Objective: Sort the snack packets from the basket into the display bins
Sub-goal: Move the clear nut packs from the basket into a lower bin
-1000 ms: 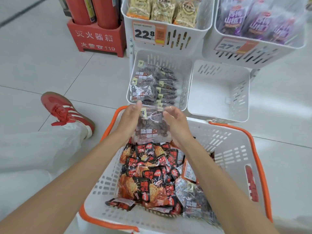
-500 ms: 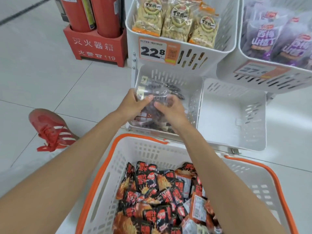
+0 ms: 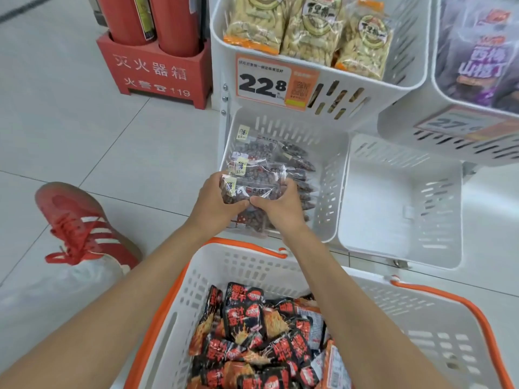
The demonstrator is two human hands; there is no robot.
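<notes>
As left hand (image 3: 213, 207), right hand (image 3: 282, 213) hold packet (image 3: 254, 190) in bin (image 3: 330, 169), basket (image 3: 247, 266) part-full.

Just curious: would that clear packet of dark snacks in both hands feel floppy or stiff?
Probably floppy: the clear packet is thin film, and the left hand and right hand both grip it. Likely slippery, as the film looks glossy. Its loose lumpy contents would probably shift, not roll.

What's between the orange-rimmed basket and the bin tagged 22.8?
Head view: the lower bin, stocked with clear packets of dark snacks. The left hand and right hand grip the held packet over its front.
</notes>
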